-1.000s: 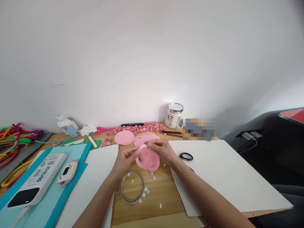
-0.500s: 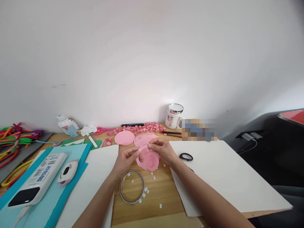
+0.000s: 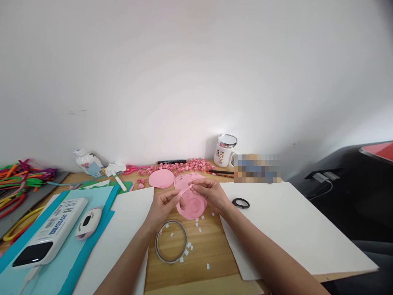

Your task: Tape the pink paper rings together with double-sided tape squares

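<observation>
My left hand (image 3: 162, 206) and my right hand (image 3: 211, 194) meet over the table's middle, each with thumb and fingers pinched. Between them they hold a pink paper spiral (image 3: 194, 207). One strip of it runs from the left fingertips to the right ones, and its coiled, round part hangs or lies just below; I cannot tell whether it touches the table. Behind my hands lie a stack of pink paper circles (image 3: 161, 178) and more cut pink paper (image 3: 184, 180). Small rolled pink paper flowers (image 3: 196, 165) are heaped against the wall.
Nearer me lies a tape roll (image 3: 186, 241) among small white paper bits (image 3: 208, 266). White sheets (image 3: 294, 229) flank the wood, with a black scissor handle (image 3: 241, 203) on the right one. A mug (image 3: 223, 153) stands behind. Left are a power bank (image 3: 52, 233) and a bottle (image 3: 89, 163).
The pink spiral's coiled part has shifted slightly upward and the strip between my fingertips has turned a little. Both hands stay pinched in nearly the same place.
</observation>
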A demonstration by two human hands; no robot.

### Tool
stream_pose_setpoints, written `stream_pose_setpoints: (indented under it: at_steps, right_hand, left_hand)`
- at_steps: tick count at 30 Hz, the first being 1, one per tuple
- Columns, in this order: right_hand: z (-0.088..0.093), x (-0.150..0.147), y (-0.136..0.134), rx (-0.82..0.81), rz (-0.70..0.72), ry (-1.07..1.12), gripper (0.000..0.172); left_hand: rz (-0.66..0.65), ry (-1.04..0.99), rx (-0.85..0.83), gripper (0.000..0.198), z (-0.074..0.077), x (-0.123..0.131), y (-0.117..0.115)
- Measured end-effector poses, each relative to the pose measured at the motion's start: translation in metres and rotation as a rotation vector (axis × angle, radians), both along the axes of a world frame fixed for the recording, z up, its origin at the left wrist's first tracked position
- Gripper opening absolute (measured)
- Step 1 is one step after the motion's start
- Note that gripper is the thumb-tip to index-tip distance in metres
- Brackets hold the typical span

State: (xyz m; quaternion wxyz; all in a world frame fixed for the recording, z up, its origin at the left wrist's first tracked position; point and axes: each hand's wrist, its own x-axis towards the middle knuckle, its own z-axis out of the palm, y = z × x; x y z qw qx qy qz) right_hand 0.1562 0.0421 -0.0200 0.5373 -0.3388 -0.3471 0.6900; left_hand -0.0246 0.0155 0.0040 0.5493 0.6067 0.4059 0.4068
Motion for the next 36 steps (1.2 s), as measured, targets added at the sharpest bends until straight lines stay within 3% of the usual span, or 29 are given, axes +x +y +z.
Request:
stream_pose_setpoints:
  at_steps: [36]
  right_hand:
    - [-0.0016,-0.0002,0.0024,0.001,-0.031,-0.008,0.024]
  left_hand:
    - [0.026,-0.024,-0.025,0.031,-0.0021,-0.0001,0.0011]
